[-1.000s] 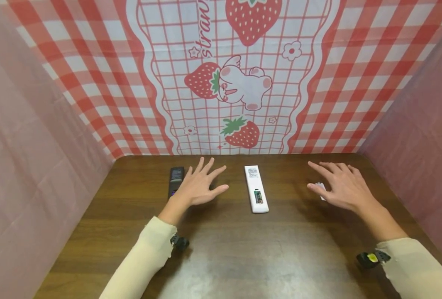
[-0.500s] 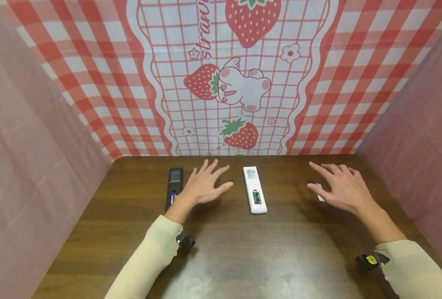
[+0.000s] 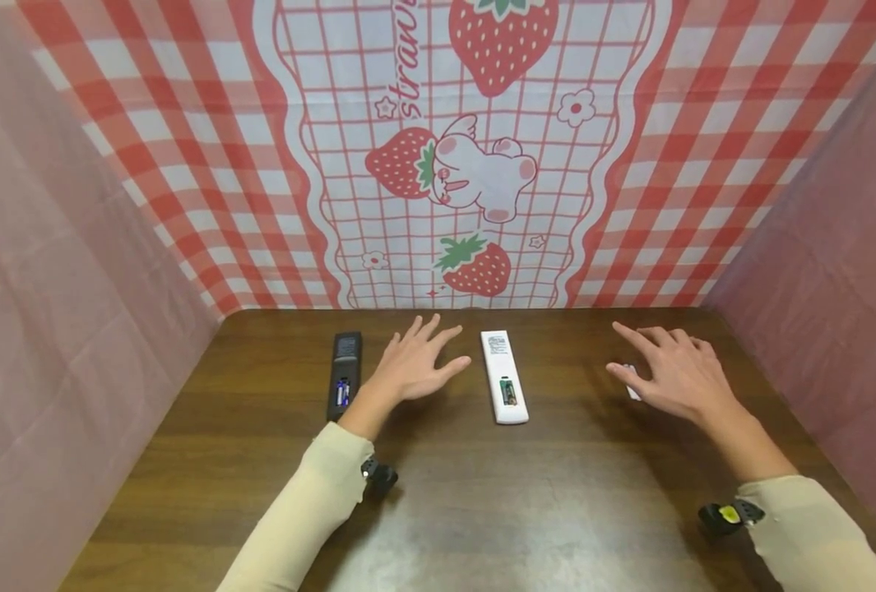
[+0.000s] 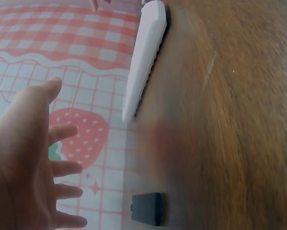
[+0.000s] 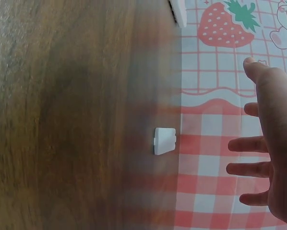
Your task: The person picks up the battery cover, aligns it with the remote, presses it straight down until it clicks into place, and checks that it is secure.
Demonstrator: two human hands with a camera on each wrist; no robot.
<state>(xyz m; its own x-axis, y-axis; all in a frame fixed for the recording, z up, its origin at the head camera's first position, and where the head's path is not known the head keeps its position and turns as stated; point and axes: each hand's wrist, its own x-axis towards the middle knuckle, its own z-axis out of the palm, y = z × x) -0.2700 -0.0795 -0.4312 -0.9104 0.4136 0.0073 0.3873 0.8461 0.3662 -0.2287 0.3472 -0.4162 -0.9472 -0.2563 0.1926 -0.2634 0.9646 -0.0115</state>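
My left hand [image 3: 417,367] hovers over the table with its fingers spread, between a black remote control [image 3: 345,370] and a white remote control [image 3: 504,366]. Both remotes lie back side up with uncovered battery compartments. Blue batteries [image 3: 343,393] sit in the black one, and green shows inside the white one. A small dark piece [image 4: 147,209], like a battery cover, lies on the table in the left wrist view; the hand hides it in the head view. Over on the right, my right hand [image 3: 678,372] is held above a small white battery cover [image 5: 164,141], its fingers extended and holding nothing.
The brown wooden table [image 3: 482,510] ends at a red-and-white checked cloth [image 3: 208,164] with strawberry prints behind it. Pink curtains [image 3: 60,288] hang along both sides.
My left hand has shifted to the right toward the white remote, uncovering more of the black remote and its batteries. My right hand has stayed nearly in place.
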